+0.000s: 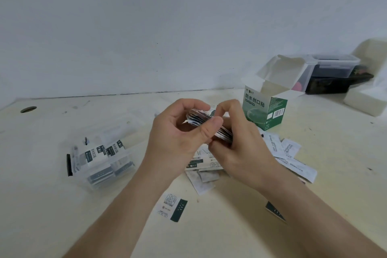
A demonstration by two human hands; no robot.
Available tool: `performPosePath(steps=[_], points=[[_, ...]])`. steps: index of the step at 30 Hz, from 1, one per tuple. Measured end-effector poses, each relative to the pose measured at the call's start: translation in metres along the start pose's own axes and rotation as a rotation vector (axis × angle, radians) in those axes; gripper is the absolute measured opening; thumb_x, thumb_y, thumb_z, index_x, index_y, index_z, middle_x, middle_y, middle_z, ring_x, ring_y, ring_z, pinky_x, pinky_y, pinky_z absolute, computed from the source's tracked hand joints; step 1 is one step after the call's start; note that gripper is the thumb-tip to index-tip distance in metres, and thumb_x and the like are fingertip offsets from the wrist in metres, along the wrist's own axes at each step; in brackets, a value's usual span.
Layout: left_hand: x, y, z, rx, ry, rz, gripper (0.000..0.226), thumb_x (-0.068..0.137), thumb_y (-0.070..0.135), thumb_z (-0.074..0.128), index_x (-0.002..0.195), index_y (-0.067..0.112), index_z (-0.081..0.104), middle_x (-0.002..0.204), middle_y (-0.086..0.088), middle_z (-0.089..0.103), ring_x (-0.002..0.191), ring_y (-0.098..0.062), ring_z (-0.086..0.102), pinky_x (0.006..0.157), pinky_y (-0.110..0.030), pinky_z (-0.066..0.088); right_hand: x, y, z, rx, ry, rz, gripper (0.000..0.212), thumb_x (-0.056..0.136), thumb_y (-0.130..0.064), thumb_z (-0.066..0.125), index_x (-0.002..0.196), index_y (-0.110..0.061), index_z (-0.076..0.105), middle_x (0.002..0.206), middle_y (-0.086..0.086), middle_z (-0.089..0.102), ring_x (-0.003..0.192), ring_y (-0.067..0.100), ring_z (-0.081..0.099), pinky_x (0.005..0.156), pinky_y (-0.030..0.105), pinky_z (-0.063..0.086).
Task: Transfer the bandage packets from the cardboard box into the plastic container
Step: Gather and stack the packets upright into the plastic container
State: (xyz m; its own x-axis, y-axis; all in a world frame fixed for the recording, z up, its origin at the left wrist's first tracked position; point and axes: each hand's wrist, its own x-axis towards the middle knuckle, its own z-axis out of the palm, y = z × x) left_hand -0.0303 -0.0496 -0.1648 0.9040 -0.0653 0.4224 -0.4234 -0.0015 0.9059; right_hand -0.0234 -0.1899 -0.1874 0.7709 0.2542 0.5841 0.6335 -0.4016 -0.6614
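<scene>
Both hands hold a fanned stack of bandage packets [199, 118] above the table's middle. My left hand [180, 132] grips the stack with thumb and curled fingers; my right hand [238, 142] pinches it from the right. The green and white cardboard box [265, 109] stands open just behind my right hand. The clear plastic container [100, 157] sits to the left with several packets inside. More loose packets [291, 153] lie scattered on the table under and right of my hands, and one packet [172, 207] lies near the front.
A lidded clear box [333, 67] on a dark case [339, 84] stands at the back right, beside a white block [364, 98]. The cream table [62, 205] has a round hole [28, 109] at the far left. A grey wall rises behind.
</scene>
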Motion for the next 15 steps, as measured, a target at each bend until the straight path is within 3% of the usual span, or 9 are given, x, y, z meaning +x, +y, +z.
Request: performPosePath(steps=[3, 7, 10, 13, 15], points=[[0.000, 0.001, -0.001, 0.043, 0.004, -0.020, 0.018, 0.078, 0.029, 0.073, 0.086, 0.014, 0.067, 0.072, -0.001, 0.068, 0.059, -0.015, 0.066, 0.055, -0.025, 0.055, -0.001, -0.001, 0.001, 0.070, -0.112, 0.085, 0.030, 0.077, -0.004, 0.054, 0.097, -0.020, 0.039, 0.064, 0.004, 0.059, 0.048, 0.016, 0.045, 0.045, 0.036, 0.035], [0.001, -0.001, -0.009, 0.333, 0.023, 0.107, 0.024, 0.088, 0.033, 0.053, 0.071, 0.021, 0.064, 0.058, -0.002, 0.060, 0.046, -0.027, 0.053, 0.042, -0.029, 0.042, 0.002, -0.002, -0.002, 0.189, -0.191, 0.263, 0.019, 0.080, 0.000, 0.056, 0.091, -0.015, 0.049, 0.056, -0.003, 0.046, 0.046, 0.012, 0.037, 0.043, 0.028, 0.032], [0.000, -0.006, -0.008, 0.467, 0.035, 0.112, 0.039, 0.088, 0.033, 0.045, 0.070, 0.001, 0.057, 0.051, -0.015, 0.046, 0.048, -0.032, 0.044, 0.044, -0.039, 0.038, 0.003, -0.004, -0.006, 0.307, -0.236, 0.392, 0.015, 0.086, 0.000, 0.058, 0.092, -0.010, 0.049, 0.051, -0.004, 0.043, 0.043, 0.011, 0.032, 0.042, 0.023, 0.027], [0.001, -0.006, -0.008, 0.508, 0.048, 0.091, 0.036, 0.091, 0.024, 0.044, 0.069, -0.003, 0.054, 0.052, -0.017, 0.046, 0.049, -0.034, 0.045, 0.043, -0.037, 0.036, 0.002, -0.009, -0.012, 0.445, -0.346, 0.488, 0.024, 0.090, -0.028, 0.065, 0.095, -0.011, 0.048, 0.061, 0.001, 0.055, 0.046, 0.014, 0.031, 0.050, 0.032, 0.019], [0.003, -0.008, -0.010, 0.509, 0.052, 0.076, 0.030, 0.091, 0.022, 0.044, 0.070, 0.004, 0.055, 0.055, -0.015, 0.048, 0.049, -0.033, 0.046, 0.044, -0.038, 0.036, 0.002, -0.012, -0.014, 0.515, -0.384, 0.501, 0.027, 0.092, -0.039, 0.058, 0.094, -0.014, 0.046, 0.065, 0.002, 0.056, 0.047, 0.017, 0.026, 0.053, 0.040, 0.013]])
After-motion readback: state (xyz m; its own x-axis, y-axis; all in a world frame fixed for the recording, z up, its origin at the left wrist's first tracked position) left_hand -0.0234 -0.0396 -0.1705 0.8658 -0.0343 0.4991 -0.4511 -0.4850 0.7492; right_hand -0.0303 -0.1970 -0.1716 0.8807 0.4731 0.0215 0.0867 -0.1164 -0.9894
